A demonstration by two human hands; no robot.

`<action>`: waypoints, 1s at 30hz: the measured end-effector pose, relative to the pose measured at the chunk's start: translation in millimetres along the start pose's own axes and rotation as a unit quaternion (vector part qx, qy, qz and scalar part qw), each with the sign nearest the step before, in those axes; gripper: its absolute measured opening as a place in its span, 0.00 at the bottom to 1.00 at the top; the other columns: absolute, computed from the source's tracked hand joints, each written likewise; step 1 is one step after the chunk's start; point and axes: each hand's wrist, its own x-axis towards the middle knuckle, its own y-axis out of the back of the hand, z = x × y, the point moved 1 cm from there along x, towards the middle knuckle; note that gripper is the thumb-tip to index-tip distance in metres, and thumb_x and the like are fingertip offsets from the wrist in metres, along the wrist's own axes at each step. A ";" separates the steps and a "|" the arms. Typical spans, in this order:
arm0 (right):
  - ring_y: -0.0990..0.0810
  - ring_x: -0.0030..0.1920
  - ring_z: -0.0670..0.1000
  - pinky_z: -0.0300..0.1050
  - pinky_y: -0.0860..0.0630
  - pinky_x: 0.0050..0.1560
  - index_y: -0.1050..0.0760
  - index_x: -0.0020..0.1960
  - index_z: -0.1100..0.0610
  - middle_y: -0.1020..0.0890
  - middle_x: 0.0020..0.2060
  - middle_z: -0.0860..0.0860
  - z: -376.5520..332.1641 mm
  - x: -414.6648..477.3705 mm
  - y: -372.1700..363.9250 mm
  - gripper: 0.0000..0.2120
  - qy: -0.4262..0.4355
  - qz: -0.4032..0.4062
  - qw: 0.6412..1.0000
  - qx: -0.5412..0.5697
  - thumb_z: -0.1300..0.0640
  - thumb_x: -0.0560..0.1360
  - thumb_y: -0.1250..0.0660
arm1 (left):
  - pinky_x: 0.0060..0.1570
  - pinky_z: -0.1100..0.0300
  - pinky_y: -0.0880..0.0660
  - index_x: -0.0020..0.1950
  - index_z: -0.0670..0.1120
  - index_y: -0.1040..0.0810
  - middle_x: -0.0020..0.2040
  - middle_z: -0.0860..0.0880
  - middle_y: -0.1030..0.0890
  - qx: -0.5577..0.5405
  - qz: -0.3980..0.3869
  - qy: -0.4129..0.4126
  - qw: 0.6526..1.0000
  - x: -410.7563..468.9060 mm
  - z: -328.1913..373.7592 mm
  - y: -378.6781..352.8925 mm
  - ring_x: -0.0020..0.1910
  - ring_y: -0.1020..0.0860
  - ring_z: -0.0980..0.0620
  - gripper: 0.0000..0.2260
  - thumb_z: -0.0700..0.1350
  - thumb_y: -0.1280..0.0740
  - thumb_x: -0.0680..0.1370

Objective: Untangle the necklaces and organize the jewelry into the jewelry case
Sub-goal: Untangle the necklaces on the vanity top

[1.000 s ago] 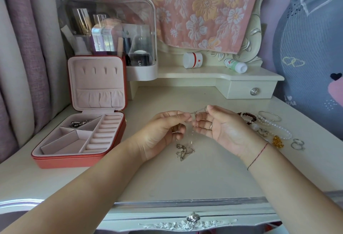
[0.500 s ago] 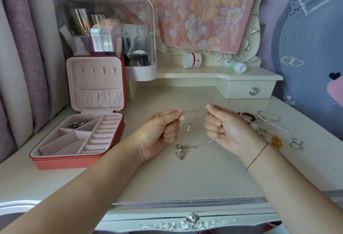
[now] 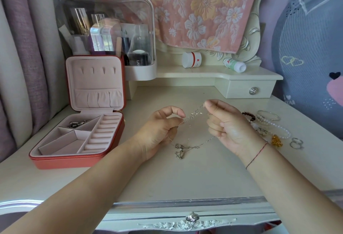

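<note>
Item: tangled silver necklaces (image 3: 194, 115), stretched above the surface (image 3: 185, 181).
Your left hand (image 3: 159, 131) and right hand (image 3: 229, 127) each have a grip pinched on chain. The strand runs left to right between them, knotted pendants sagging nearer your left. The jewelry case (image 3: 74, 161) is open, further left.

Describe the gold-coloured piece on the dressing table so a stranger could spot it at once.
Start at the cream dressing table, then the loose jewellery beside the right hand. At its near edge, beside two silver rings, lies a small clustered ornament. It alone is bright yellow gold.
</note>
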 end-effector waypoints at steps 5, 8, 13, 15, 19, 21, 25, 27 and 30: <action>0.47 0.19 0.43 0.34 0.51 0.21 0.26 0.40 0.56 0.42 0.19 0.44 -0.3 1.0 0.2 0.06 0.004 0.005 1.000 0.000 0.55 0.67 0.31 | 0.28 0.58 0.52 0.43 0.45 0.20 0.20 0.55 0.40 0.009 -0.033 0.001 0.999 -3.5 1.4 -0.4 0.21 0.46 0.56 0.10 0.37 0.39 0.79; 0.47 0.19 0.43 0.34 0.50 0.21 0.26 0.39 0.57 0.43 0.19 0.45 0.3 1.0 0.7 0.07 -0.001 0.009 1.000 -0.006 0.54 0.67 0.31 | 0.28 0.58 0.52 0.44 0.45 0.16 0.22 0.53 0.45 0.004 -0.050 0.010 0.999 -4.5 5.0 -0.8 0.23 0.48 0.54 0.06 0.45 0.32 0.74; 0.47 0.19 0.43 0.35 0.50 0.21 0.27 0.39 0.56 0.43 0.19 0.45 0.2 1.1 1.1 0.07 -0.009 0.010 1.000 -0.001 0.54 0.67 0.31 | 0.25 0.60 0.50 0.44 0.45 0.18 0.21 0.53 0.41 0.015 -0.045 -0.021 0.999 -4.4 2.8 -1.8 0.21 0.46 0.56 0.08 0.48 0.34 0.76; 0.46 0.19 0.43 0.35 0.50 0.20 0.27 0.39 0.56 0.42 0.19 0.45 0.6 1.4 1.6 0.07 -0.012 0.007 1.000 0.000 0.54 0.68 0.31 | 0.25 0.61 0.47 0.44 0.46 0.19 0.21 0.51 0.39 0.035 -0.027 -0.029 0.999 -2.7 1.8 -0.6 0.22 0.44 0.54 0.10 0.46 0.38 0.80; 0.46 0.19 0.43 0.35 0.50 0.20 0.28 0.38 0.56 0.42 0.19 0.45 1.1 2.7 2.8 0.07 -0.023 0.008 1.000 0.004 0.55 0.72 0.32 | 0.33 0.60 0.39 0.38 0.48 0.24 0.25 0.49 0.30 0.047 0.008 -0.042 0.998 0.7 1.6 1.9 0.27 0.34 0.54 0.14 0.47 0.41 0.82; 0.46 0.19 0.44 0.35 0.50 0.21 0.27 0.39 0.56 0.42 0.19 0.45 1.3 3.2 3.2 0.07 -0.027 0.013 1.000 0.007 0.54 0.70 0.32 | 0.38 0.59 0.37 0.35 0.50 0.25 0.30 0.51 0.25 0.049 0.010 -0.054 0.997 2.2 0.5 3.1 0.32 0.30 0.56 0.14 0.50 0.38 0.80; 0.46 0.19 0.44 0.35 0.50 0.21 0.27 0.39 0.56 0.42 0.19 0.45 1.4 2.7 3.1 0.07 -0.026 0.007 1.000 0.004 0.53 0.69 0.31 | 0.47 0.59 0.35 0.29 0.52 0.25 0.43 0.56 0.22 0.040 0.036 -0.057 0.997 3.8 0.2 4.1 0.43 0.27 0.59 0.12 0.54 0.37 0.71; 0.46 0.19 0.43 0.35 0.50 0.21 0.27 0.39 0.57 0.42 0.19 0.45 0.9 1.8 1.9 0.07 -0.024 0.000 1.000 0.000 0.53 0.68 0.32 | 0.52 0.59 0.32 0.28 0.51 0.26 0.45 0.54 0.19 -0.006 0.026 -0.058 0.998 5.7 0.1 3.9 0.47 0.24 0.57 0.12 0.51 0.36 0.71; 0.46 0.19 0.43 0.35 0.50 0.20 0.27 0.39 0.57 0.42 0.19 0.45 0.4 0.9 0.4 0.08 -0.025 -0.010 1.000 -0.007 0.53 0.68 0.32 | 0.52 0.58 0.25 0.30 0.46 0.29 0.48 0.46 0.17 -0.114 -0.021 -0.050 0.992 4.5 2.2 2.9 0.46 0.20 0.51 0.11 0.45 0.37 0.72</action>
